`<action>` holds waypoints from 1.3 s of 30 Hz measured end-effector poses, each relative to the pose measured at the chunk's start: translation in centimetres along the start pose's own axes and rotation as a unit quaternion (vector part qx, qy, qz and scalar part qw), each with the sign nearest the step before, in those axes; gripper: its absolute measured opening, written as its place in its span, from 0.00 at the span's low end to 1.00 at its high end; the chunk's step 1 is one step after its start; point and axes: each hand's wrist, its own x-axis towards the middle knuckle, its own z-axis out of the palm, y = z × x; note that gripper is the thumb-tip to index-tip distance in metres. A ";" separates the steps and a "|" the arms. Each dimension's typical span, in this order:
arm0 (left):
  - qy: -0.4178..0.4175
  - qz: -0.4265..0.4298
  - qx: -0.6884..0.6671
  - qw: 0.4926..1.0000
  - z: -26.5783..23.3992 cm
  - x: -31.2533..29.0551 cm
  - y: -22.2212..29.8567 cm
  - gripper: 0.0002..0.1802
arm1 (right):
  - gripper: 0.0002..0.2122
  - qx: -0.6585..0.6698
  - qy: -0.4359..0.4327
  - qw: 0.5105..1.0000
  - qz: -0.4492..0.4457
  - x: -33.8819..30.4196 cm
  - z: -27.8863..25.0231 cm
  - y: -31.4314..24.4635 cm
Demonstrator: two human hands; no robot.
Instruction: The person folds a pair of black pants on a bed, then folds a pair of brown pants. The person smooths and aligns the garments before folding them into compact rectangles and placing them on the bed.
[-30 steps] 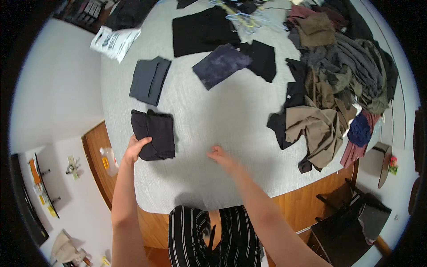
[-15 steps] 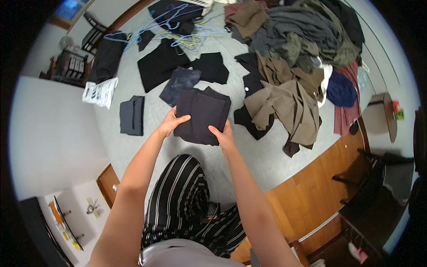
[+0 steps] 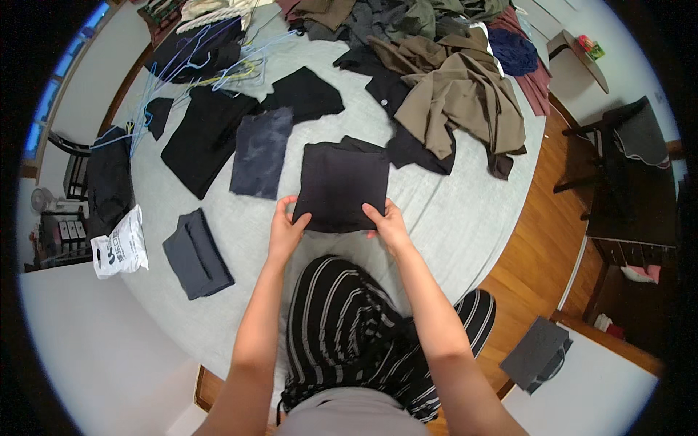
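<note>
A black folded garment [image 3: 344, 185], roughly square, is in front of me over the pale grey bed cover. My left hand [image 3: 288, 231] pinches its near left corner, thumb on top. At the near right corner my right hand [image 3: 388, 227] grips it the same way, the other fingers partly hidden underneath. Left of my left hand lies a dark grey folded garment [image 3: 198, 254]. A mottled dark blue folded garment [image 3: 262, 152] sits just beyond, beside two black folded garments, one on the left [image 3: 207, 142] and one farther back [image 3: 304, 94].
Crumpled brown clothing [image 3: 465, 102] lies on the right, with a heap of dark clothes [image 3: 407, 18] behind it. Blue hangers [image 3: 211, 54] tangle at the far left. A white plastic bag [image 3: 121, 247] rests at the left edge. Wooden floor [image 3: 516, 269] borders the bed's right side.
My view has turned, shifting the bedding and clothes in the picture. The black garment is now squarer to me, showing a flat face, and my hands have moved to its near corners.
</note>
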 end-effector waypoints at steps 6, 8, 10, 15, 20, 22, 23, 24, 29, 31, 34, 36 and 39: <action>0.061 0.130 0.212 0.967 -2.8 -3.4 -3.7 0.18 | 0.20 -0.382 0.249 0.882 -0.114 -4.1 1.6 4.6; 0.120 0.154 0.212 0.958 -4.8 -4.7 -3.7 0.17 | 0.20 -0.416 0.307 0.816 -0.260 -5.0 3.5 4.2; 0.199 0.196 0.179 0.943 -6.0 -8.0 -1.5 0.16 | 0.20 -0.443 0.272 0.761 -0.388 -5.4 3.2 3.3; 0.455 0.308 0.275 0.789 -13.9 -14.7 0.6 0.19 | 0.11 -0.309 0.107 0.905 -0.273 -6.3 6.8 0.7; 0.548 0.049 0.133 0.824 -30.5 -14.0 -10.1 0.37 | 0.16 -0.044 -0.266 0.962 0.052 -6.7 23.7 0.8; 0.358 -0.090 -0.016 0.929 -32.4 -13.4 -10.0 0.41 | 0.40 -0.172 -0.255 0.940 0.148 -6.0 29.3 2.8; 0.325 -0.101 -0.068 0.938 -32.9 -13.0 -10.8 0.44 | 0.47 -0.219 -0.224 0.937 0.153 -6.2 31.8 4.0; 0.279 -0.107 -0.117 0.947 -32.7 -12.1 -11.3 0.46 | 0.55 -0.262 -0.182 0.936 0.153 -5.9 33.3 5.6; 0.165 -0.109 -0.089 0.976 -31.5 -10.8 -10.4 0.44 | 0.53 -0.285 -0.126 0.950 -0.013 -4.0 34.6 14.3; 0.162 -0.203 -0.116 0.959 -30.1 -11.1 -7.9 0.35 | 0.45 -0.238 -0.084 0.967 0.041 -3.6 34.0 14.8; 0.186 -0.131 -0.156 0.961 -30.5 -11.8 -8.4 0.34 | 0.36 -0.159 -0.204 0.961 0.097 -5.3 33.5 11.1; 0.186 -0.067 -0.189 0.962 -27.8 -12.2 -5.8 0.33 | 0.32 -0.108 -0.253 0.958 0.074 -5.4 31.2 7.5; 0.154 0.063 -0.170 0.971 -25.6 -11.9 -1.9 0.35 | 0.39 -0.081 -0.260 0.957 0.097 -7.1 28.3 0.6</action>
